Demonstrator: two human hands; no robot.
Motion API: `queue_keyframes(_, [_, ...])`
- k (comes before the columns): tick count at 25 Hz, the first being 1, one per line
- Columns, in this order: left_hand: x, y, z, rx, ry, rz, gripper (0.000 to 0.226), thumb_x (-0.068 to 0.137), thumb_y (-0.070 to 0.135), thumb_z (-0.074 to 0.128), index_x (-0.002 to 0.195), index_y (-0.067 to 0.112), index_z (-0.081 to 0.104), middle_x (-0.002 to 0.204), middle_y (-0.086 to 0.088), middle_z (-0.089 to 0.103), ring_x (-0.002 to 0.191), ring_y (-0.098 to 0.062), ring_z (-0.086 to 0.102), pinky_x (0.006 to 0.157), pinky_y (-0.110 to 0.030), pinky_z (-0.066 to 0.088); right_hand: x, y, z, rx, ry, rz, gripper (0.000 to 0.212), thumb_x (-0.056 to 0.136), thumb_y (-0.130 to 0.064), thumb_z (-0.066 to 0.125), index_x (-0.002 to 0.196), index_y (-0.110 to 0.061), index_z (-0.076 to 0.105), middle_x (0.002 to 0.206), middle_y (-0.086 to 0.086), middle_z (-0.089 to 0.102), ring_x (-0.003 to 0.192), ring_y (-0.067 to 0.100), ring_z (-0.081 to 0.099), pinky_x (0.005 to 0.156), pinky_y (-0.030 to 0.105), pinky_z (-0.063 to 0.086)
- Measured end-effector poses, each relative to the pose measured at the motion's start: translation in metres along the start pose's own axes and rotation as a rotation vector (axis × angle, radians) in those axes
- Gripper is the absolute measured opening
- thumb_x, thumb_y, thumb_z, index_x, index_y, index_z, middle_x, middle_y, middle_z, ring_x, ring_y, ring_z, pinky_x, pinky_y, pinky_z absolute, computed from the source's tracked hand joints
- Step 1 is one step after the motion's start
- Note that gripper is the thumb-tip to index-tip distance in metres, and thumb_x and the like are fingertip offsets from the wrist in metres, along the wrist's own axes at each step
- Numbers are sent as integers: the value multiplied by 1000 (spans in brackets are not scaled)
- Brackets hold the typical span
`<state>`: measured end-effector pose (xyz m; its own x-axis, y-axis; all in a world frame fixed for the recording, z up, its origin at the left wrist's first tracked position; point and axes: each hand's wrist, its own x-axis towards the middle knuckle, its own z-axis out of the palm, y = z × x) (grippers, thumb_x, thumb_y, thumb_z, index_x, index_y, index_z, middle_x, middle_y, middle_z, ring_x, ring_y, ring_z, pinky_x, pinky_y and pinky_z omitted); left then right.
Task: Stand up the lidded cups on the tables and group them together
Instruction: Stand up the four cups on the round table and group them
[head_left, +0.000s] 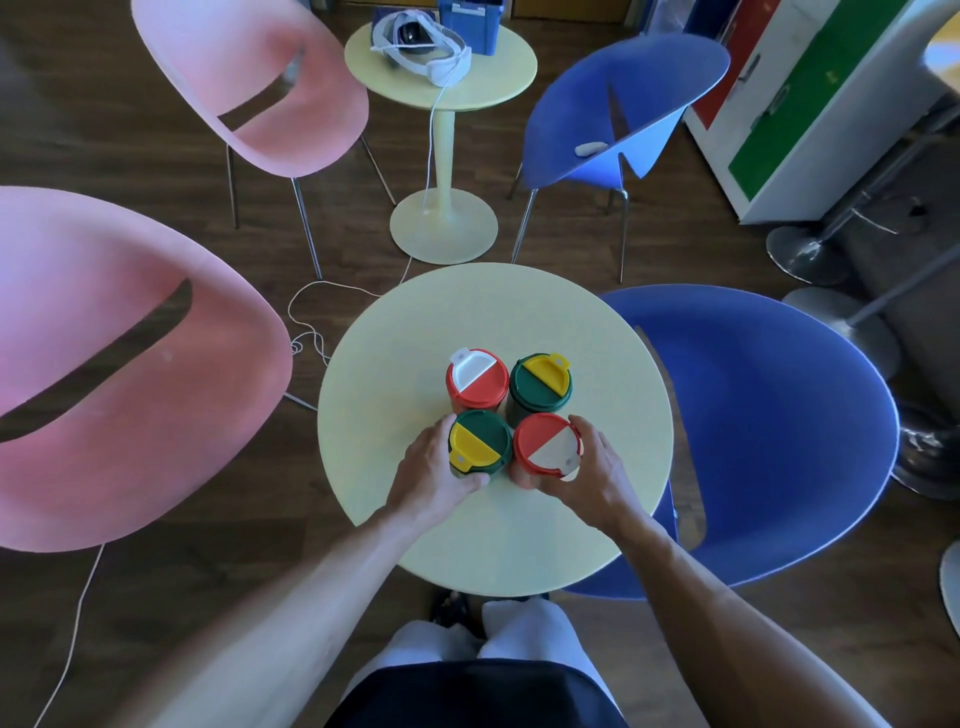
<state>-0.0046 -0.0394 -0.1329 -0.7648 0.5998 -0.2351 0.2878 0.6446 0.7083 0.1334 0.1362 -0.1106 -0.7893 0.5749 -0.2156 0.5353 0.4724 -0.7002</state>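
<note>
The left hand wraps the near green cup; the right hand wraps the near red cup. All four cups stand close together mid-surface. They look light, hard and smooth, so hold the sides; the edges are well away

Bare forearms, dark top, white trousers

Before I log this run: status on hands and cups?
Left hand grips near green cup; right hand grips near red cup. All four upright, clustered. Nothing in the way.
</note>
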Motion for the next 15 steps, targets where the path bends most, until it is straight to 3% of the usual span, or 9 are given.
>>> queue_keyframes(11, [4,-2,0,1,7,18,88,66,44,81,138,20,37,133,1,52,120,-17,48,97,-31,43,-1,-5,-3,-3,-31,11,95,66,-42,85,140,-13,34,135,9,48,116,19,47,87,23,34])
queue_keyframes(15, [4,-1,-14,16,-26,16,95,66,58,76,142,21,32,139,-1,44,127,-19,41,99,-32,40,14,-4,-12,9,-16,96,82,81,-52,68,146,-19,30,145,10,38,126,25,45,98,36,41])
